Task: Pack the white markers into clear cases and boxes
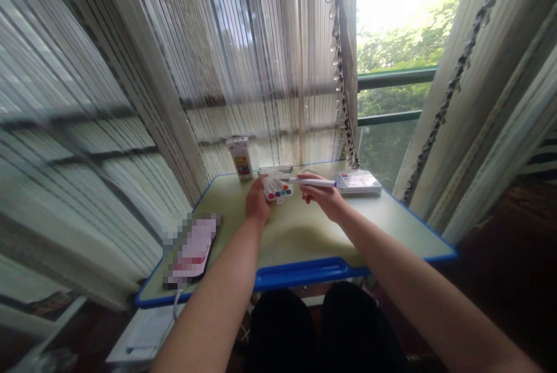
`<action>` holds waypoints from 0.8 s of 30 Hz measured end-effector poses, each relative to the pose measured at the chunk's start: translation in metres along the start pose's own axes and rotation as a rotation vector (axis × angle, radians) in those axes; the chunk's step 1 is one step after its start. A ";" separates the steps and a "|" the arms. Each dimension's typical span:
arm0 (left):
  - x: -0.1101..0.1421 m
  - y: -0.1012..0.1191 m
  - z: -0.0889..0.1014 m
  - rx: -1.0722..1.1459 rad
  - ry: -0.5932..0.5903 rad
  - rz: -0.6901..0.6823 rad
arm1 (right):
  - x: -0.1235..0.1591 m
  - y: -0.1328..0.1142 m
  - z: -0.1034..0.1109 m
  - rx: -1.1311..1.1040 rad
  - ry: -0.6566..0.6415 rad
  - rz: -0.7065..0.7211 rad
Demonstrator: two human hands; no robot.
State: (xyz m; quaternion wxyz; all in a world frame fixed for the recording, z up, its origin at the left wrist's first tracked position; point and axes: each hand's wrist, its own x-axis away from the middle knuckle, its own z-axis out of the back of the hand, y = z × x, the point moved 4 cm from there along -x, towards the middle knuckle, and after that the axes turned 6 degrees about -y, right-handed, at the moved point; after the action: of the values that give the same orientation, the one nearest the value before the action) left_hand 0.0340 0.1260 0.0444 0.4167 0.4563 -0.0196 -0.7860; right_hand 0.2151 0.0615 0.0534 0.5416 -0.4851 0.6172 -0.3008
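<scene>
Near the far side of the desk, my left hand [258, 198] is closed on the left side of a clear plastic marker case [275, 195]. Several white markers lie in it, their coloured ends in red, purple, orange and blue-green facing me. My right hand [321, 194] pinches a white marker [312, 182] with a blue end. That marker lies almost level, its left tip pointing at the case. To the right of my right hand rests a flat clear box [359, 182] with white contents.
An upright white box [240, 158] stands at the back left, a thin clear item [275, 169] beside it. A blurred phone-like slab [194, 250] with a cable lies at the left edge. The desk [300, 245] has a blue rim and front pencil groove; striped curtains [270, 60] hang behind.
</scene>
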 end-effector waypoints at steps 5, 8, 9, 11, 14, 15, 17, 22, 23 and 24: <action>0.000 -0.001 -0.001 0.006 0.015 0.010 | 0.004 -0.002 -0.004 0.053 -0.059 -0.004; 0.000 -0.003 -0.002 -0.006 0.020 0.010 | 0.005 0.000 -0.002 0.182 -0.071 0.072; 0.000 -0.004 -0.003 -0.010 0.019 0.007 | 0.006 0.001 -0.001 0.249 -0.065 0.113; 0.000 -0.005 -0.003 -0.014 0.021 0.000 | 0.006 0.003 0.000 0.406 -0.041 0.203; 0.000 -0.007 -0.003 -0.014 0.030 -0.012 | 0.008 0.003 0.000 0.636 0.000 0.316; 0.000 -0.007 -0.003 -0.016 0.027 -0.017 | 0.008 0.002 -0.001 0.694 0.012 0.343; 0.000 -0.007 -0.003 -0.021 0.012 -0.026 | 0.009 0.000 -0.002 0.764 0.028 0.387; -0.001 -0.006 -0.004 -0.037 -0.021 -0.023 | 0.008 -0.002 -0.008 0.855 -0.003 0.434; -0.001 -0.005 -0.004 -0.039 -0.023 -0.022 | 0.009 -0.002 -0.008 0.873 -0.012 0.430; -0.001 -0.004 -0.004 -0.040 -0.024 -0.021 | 0.009 -0.002 -0.009 0.892 -0.022 0.427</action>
State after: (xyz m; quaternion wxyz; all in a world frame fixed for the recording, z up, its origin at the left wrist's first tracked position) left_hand 0.0345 0.1312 0.0410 0.4172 0.4385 -0.0041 -0.7961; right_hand 0.2072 0.0515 0.0536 0.7524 -0.0720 0.5080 -0.4129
